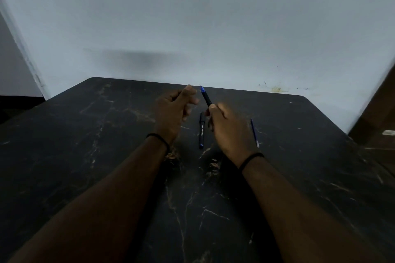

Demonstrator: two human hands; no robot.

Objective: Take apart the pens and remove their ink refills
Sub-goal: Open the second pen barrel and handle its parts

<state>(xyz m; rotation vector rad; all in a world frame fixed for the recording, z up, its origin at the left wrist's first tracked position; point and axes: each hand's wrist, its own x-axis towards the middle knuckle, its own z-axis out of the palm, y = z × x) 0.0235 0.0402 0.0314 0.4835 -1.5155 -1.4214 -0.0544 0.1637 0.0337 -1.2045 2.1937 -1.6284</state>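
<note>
My right hand [226, 128] grips a black pen [205, 96] by its lower part, the blue tip pointing up and away above the table. My left hand [174, 109] hovers just left of that pen with its fingers loosely curled; I see nothing in it. Between my hands a second black pen [201, 132] with a blue end lies on the dark marble table [106, 145], pointing away from me. A thin blue ink refill [254, 133] lies on the table to the right of my right hand.
The table's far edge meets a pale wall [192, 28]. A brown wooden surface [376, 117] stands at the right edge of the view. Both wrists wear black bands.
</note>
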